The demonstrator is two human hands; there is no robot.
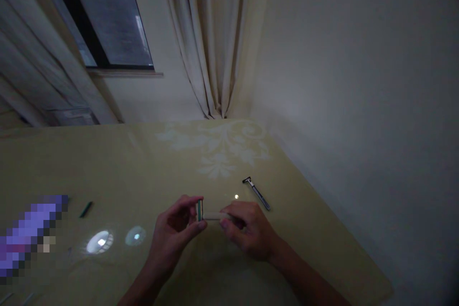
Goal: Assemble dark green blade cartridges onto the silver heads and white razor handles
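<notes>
A razor with a pale handle (212, 216) and a green-edged head (200, 210) is held level above the table between my two hands. My left hand (175, 229) pinches the razor head by its two ends, thumb below and fingers above. The fingers of my right hand (249, 229) are wrapped around the far end of the handle, which they hide. Just beyond my right hand, a second razor (258, 195) with a dark and silver handle lies on the table. Whether head and handle are fully joined is too small to tell.
The yellowish table (118, 167) has a pale flower pattern and shiny light reflections. At left lie a small dark green piece (86, 209) and a blurred-out purple object (32, 234). A wall (358, 129) borders the right side; curtains (211, 33) hang behind.
</notes>
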